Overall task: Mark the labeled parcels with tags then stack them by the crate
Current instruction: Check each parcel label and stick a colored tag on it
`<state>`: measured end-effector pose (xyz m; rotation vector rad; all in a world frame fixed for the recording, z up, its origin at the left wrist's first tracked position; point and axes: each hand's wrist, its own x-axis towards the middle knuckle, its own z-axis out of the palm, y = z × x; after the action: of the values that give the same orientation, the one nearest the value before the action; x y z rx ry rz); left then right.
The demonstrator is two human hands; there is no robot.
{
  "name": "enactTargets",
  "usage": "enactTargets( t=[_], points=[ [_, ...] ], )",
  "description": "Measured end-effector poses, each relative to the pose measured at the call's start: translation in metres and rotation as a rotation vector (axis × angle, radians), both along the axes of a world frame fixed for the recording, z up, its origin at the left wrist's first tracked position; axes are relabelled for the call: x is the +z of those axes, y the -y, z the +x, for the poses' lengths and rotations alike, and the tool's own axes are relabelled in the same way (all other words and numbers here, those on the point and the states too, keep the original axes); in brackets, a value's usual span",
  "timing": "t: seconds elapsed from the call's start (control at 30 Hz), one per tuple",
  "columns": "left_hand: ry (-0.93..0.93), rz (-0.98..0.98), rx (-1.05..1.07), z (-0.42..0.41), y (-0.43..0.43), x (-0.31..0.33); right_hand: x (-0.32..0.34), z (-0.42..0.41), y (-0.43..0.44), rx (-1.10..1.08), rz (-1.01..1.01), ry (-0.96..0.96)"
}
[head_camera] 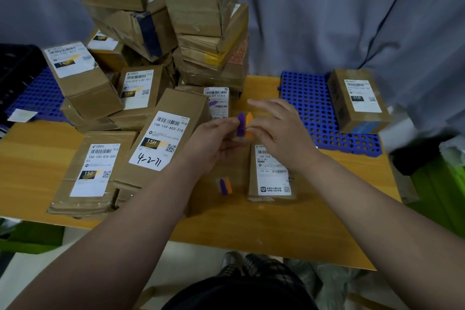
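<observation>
Left hand (pixel 211 139) pinches purple tag (pixel 241 125); right hand (pixel 279 133) pinches orange tag (pixel 248 123), both above parcel (pixel 273 176) on table (pixel 302 224). Tags look thin, light, floppy, probably sticky-backed: hold by blunt end, fingertips only.

Head view — down, close over table (pixel 289 221)

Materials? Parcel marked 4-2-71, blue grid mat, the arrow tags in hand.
Parcel marked 4-2-71: brown cardboard, matte, creased edges, white paper label. Blue grid mat: likely moulded plastic; uniform colour, regular holes. Arrow tags: thin purple and orange strips, plastic film or paper, cannot tell.
</observation>
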<state>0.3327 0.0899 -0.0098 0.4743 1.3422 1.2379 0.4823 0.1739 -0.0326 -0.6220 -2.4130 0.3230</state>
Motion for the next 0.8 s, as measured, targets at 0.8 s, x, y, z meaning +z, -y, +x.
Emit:
enactTargets(
  t=[0.8],
  points=[
    [-0.800, -0.241, -0.144, 0.064, -0.007, -0.077, -0.074, 0.095, 0.001, -0.819, -1.407, -0.632]
  ],
)
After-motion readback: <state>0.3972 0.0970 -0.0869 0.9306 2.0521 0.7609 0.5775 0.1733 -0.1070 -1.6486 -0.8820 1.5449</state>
